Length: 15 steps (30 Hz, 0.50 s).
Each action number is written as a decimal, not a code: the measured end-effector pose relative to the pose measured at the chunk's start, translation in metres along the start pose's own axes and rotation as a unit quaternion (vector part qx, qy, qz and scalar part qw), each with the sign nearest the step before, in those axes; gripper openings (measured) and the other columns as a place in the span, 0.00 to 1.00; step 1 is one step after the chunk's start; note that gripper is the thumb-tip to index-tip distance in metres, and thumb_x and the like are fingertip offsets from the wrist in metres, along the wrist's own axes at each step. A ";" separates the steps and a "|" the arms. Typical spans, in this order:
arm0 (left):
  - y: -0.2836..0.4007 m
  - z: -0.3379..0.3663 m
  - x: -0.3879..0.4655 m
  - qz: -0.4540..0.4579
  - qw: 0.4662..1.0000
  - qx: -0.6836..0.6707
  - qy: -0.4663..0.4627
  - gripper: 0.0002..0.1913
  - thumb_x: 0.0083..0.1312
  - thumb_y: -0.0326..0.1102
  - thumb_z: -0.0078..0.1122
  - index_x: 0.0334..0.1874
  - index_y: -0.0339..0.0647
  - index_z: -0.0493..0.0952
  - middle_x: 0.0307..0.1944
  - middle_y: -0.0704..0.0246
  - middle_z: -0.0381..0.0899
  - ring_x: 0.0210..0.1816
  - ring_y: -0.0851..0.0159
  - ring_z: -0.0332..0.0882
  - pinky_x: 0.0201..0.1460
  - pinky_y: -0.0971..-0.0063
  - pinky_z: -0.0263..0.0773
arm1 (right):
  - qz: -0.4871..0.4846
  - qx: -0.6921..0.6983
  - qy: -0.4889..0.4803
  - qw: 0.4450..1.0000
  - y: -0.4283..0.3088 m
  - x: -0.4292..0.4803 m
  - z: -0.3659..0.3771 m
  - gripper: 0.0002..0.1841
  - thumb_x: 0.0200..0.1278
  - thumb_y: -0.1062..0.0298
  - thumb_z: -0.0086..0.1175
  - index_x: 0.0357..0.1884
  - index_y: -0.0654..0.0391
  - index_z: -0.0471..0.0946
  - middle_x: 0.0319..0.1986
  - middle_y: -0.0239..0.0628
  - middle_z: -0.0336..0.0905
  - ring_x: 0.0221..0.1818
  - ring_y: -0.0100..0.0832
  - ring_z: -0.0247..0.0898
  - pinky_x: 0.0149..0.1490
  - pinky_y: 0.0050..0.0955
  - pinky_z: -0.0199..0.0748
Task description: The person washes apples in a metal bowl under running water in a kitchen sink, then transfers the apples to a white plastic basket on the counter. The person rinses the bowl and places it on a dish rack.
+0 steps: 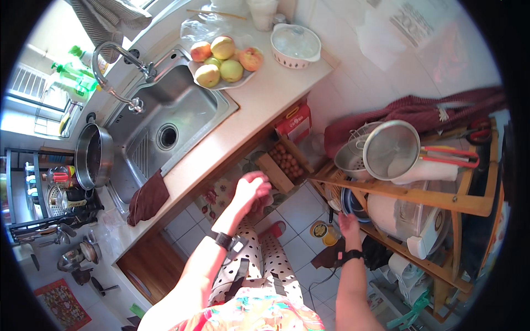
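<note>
My left hand [252,191] hangs over the floor mat below the counter's front edge, its fingers partly curled and blurred; nothing shows in it. My right hand [348,223] reaches to the lower shelf of the wooden rack [405,194], close to a dark blue bowl [355,200] and stacked dishes. Whether its fingertips grip a dish is not clear. Left of the rack, a cardboard box [276,173] on the floor holds many round brown items. Both wrists wear dark straps.
A steel sink [178,99] is set in the counter, beside a plate of peaches and apples [225,62] and a lidded white casserole [296,44]. A brown cloth [149,198] drapes over the counter edge. Strainers [391,149] lie on the rack's top. Small yellow containers [325,232] stand on the floor.
</note>
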<state>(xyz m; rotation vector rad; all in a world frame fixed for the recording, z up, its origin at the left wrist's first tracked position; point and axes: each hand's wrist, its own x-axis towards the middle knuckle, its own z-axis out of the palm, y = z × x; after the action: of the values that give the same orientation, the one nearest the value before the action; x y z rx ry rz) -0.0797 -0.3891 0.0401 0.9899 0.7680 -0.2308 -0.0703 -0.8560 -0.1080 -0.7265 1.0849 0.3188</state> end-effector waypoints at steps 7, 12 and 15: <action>0.197 -0.079 0.098 0.211 0.953 -0.092 0.195 0.26 0.67 0.37 0.61 0.65 0.38 0.64 0.57 0.62 0.73 0.52 0.61 0.76 0.52 0.67 0.78 | 0.122 -0.256 -0.195 0.939 0.075 -0.129 0.217 0.23 0.68 0.65 0.57 0.61 0.60 0.67 0.60 0.49 0.69 0.60 0.50 0.71 0.63 0.48 0.72; 0.292 -0.118 0.174 0.252 0.945 0.055 0.200 0.38 0.66 0.45 0.59 0.75 0.42 0.54 0.68 0.58 0.63 0.62 0.61 0.67 0.61 0.64 0.67 | -0.046 -0.354 -0.317 0.878 0.090 -0.139 0.465 0.36 0.68 0.62 0.57 0.72 0.56 0.51 0.62 0.46 0.66 0.59 0.42 0.71 0.60 0.44 0.74; 0.326 -0.125 0.210 0.259 0.947 0.097 0.162 0.39 0.65 0.39 0.58 0.76 0.42 0.52 0.66 0.55 0.65 0.62 0.59 0.69 0.58 0.65 0.70 | -0.072 -0.350 -0.338 0.871 0.106 -0.118 0.578 0.42 0.63 0.70 0.57 0.74 0.54 0.45 0.60 0.46 0.67 0.59 0.44 0.71 0.57 0.45 0.76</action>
<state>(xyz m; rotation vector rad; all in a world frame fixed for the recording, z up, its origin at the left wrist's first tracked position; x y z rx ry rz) 0.1762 -0.0739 0.0762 1.4011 0.7601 0.3278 0.2134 -0.3758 0.1120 -1.2121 0.2138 0.7928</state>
